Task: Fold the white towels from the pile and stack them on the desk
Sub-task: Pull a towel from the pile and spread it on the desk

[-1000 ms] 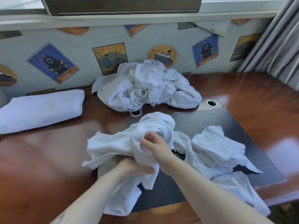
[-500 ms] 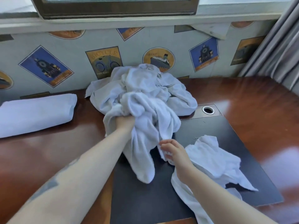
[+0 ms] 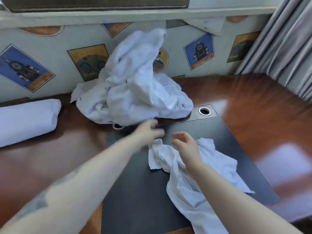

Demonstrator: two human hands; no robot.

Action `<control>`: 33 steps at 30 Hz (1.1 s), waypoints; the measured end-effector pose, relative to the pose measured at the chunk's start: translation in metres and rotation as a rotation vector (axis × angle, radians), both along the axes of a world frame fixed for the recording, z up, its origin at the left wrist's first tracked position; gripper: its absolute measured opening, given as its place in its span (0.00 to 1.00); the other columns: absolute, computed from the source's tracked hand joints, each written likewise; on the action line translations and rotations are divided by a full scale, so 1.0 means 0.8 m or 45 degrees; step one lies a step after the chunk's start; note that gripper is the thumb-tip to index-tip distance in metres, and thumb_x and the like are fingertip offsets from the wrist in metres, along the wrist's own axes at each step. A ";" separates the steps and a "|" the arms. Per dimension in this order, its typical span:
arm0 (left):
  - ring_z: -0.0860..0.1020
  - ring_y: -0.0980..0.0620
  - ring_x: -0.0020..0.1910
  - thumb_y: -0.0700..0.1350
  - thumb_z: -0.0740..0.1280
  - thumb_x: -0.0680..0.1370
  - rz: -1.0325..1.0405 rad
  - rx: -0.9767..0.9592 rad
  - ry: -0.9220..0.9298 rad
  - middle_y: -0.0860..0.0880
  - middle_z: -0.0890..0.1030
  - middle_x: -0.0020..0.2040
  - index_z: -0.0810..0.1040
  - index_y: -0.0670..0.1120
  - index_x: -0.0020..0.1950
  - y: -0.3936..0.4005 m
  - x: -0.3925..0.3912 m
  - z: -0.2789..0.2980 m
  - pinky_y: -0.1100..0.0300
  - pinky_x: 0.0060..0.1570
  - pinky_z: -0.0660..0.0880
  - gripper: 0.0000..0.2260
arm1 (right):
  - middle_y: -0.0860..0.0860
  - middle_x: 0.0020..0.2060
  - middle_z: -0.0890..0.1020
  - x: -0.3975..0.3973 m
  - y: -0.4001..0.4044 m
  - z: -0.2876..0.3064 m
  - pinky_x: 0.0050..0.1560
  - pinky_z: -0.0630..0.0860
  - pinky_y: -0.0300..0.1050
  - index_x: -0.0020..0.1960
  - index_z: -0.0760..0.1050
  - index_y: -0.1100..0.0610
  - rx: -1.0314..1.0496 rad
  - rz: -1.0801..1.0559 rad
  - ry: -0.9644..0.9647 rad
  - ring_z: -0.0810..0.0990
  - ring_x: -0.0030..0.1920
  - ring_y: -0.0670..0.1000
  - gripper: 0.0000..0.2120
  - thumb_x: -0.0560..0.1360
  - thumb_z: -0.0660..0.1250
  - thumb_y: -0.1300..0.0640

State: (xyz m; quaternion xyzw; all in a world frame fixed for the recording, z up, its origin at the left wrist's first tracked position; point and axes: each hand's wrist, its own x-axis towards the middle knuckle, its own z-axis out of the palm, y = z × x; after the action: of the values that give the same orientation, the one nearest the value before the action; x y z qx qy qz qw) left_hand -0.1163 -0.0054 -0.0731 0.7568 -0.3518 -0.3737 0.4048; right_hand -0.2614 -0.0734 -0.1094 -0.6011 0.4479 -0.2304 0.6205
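Head view: the bundle gripped half a second ago is now released onto the crumpled white towel pile (image 3: 133,92), both hands — left hand (image 3: 148,130), seemingly, and right hand (image 3: 184,142) — being open and empty above the remaining white towel (image 3: 194,168) for folding.

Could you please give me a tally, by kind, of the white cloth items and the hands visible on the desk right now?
Heap of crumpled towels: 1 (how many towels are in it cannot be told)
Loose towel on the dark mat: 1
Folded towel at the left: 1
Hands: 2, left hand and right hand, both holding nothing
Total: 5
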 end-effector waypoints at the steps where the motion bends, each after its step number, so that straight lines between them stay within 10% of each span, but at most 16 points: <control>1: 0.77 0.52 0.54 0.41 0.69 0.76 -0.102 0.155 -0.108 0.52 0.77 0.55 0.76 0.48 0.61 0.008 -0.023 -0.031 0.62 0.51 0.73 0.13 | 0.43 0.53 0.79 -0.017 -0.012 -0.009 0.52 0.71 0.38 0.57 0.76 0.48 -0.174 0.102 0.324 0.76 0.60 0.49 0.17 0.69 0.71 0.58; 3: 0.76 0.48 0.55 0.43 0.68 0.77 -0.300 0.407 -0.130 0.50 0.75 0.57 0.72 0.51 0.67 0.024 -0.065 -0.071 0.57 0.57 0.74 0.19 | 0.44 0.63 0.73 -0.060 -0.024 -0.028 0.64 0.68 0.49 0.70 0.65 0.41 -0.341 0.535 1.150 0.68 0.68 0.51 0.37 0.64 0.75 0.49; 5: 0.73 0.50 0.54 0.45 0.68 0.75 -0.432 0.512 -0.059 0.50 0.73 0.59 0.70 0.53 0.65 0.038 -0.093 -0.095 0.54 0.61 0.74 0.19 | 0.45 0.65 0.70 -0.098 -0.018 -0.046 0.63 0.66 0.55 0.71 0.60 0.38 -0.362 0.691 1.495 0.67 0.67 0.52 0.35 0.68 0.70 0.48; 8: 0.72 0.50 0.62 0.51 0.74 0.71 -0.365 0.529 0.118 0.51 0.68 0.69 0.52 0.50 0.78 0.053 -0.111 -0.115 0.56 0.57 0.75 0.43 | 0.47 0.49 0.77 -0.116 -0.006 -0.059 0.51 0.71 0.51 0.57 0.70 0.49 -0.416 0.252 1.146 0.73 0.49 0.52 0.08 0.78 0.59 0.52; 11: 0.75 0.54 0.56 0.59 0.77 0.63 -0.073 0.466 0.473 0.53 0.72 0.62 0.49 0.51 0.74 0.062 -0.122 -0.110 0.61 0.45 0.77 0.50 | 0.49 0.43 0.79 -0.095 0.001 -0.040 0.44 0.73 0.47 0.54 0.72 0.56 -0.040 0.067 0.520 0.77 0.45 0.51 0.11 0.80 0.60 0.49; 16: 0.80 0.49 0.44 0.52 0.68 0.75 0.055 0.436 0.448 0.47 0.82 0.46 0.76 0.43 0.52 0.075 -0.131 -0.113 0.59 0.40 0.76 0.13 | 0.53 0.43 0.82 -0.070 0.001 0.009 0.45 0.76 0.48 0.49 0.78 0.54 0.129 -0.291 0.013 0.80 0.44 0.52 0.07 0.79 0.63 0.52; 22: 0.78 0.50 0.35 0.39 0.64 0.80 0.604 -0.438 0.624 0.47 0.78 0.37 0.76 0.42 0.47 0.001 -0.014 0.042 0.63 0.31 0.75 0.03 | 0.54 0.51 0.83 -0.073 -0.013 0.044 0.59 0.77 0.57 0.54 0.77 0.55 0.161 -0.574 -0.167 0.82 0.54 0.59 0.09 0.79 0.63 0.51; 25: 0.82 0.48 0.46 0.43 0.64 0.81 0.533 -0.815 0.634 0.45 0.81 0.48 0.74 0.43 0.56 -0.022 0.043 0.143 0.55 0.47 0.80 0.06 | 0.54 0.53 0.83 -0.068 -0.007 0.047 0.57 0.79 0.58 0.55 0.76 0.53 0.225 -0.542 -0.244 0.82 0.54 0.58 0.07 0.80 0.63 0.51; 28: 0.78 0.51 0.55 0.50 0.68 0.79 0.388 -0.662 0.310 0.50 0.79 0.57 0.71 0.46 0.66 -0.018 0.049 0.163 0.59 0.53 0.76 0.18 | 0.53 0.53 0.83 -0.061 0.007 0.043 0.45 0.79 0.48 0.60 0.76 0.53 0.360 -0.347 -0.315 0.83 0.50 0.54 0.10 0.80 0.64 0.52; 33: 0.77 0.57 0.58 0.42 0.79 0.69 0.021 -0.095 0.065 0.52 0.77 0.63 0.72 0.49 0.66 0.054 -0.030 0.032 0.67 0.50 0.74 0.28 | 0.57 0.53 0.83 -0.049 0.026 0.048 0.57 0.77 0.51 0.61 0.75 0.62 0.777 -0.153 -0.453 0.81 0.55 0.54 0.18 0.82 0.60 0.49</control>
State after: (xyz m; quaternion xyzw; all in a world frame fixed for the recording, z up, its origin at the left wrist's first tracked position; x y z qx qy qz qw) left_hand -0.1402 0.0377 -0.0472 0.7341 -0.3489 -0.3762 0.4448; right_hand -0.3004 -0.0527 -0.0713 -0.3111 0.4156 -0.2230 0.8251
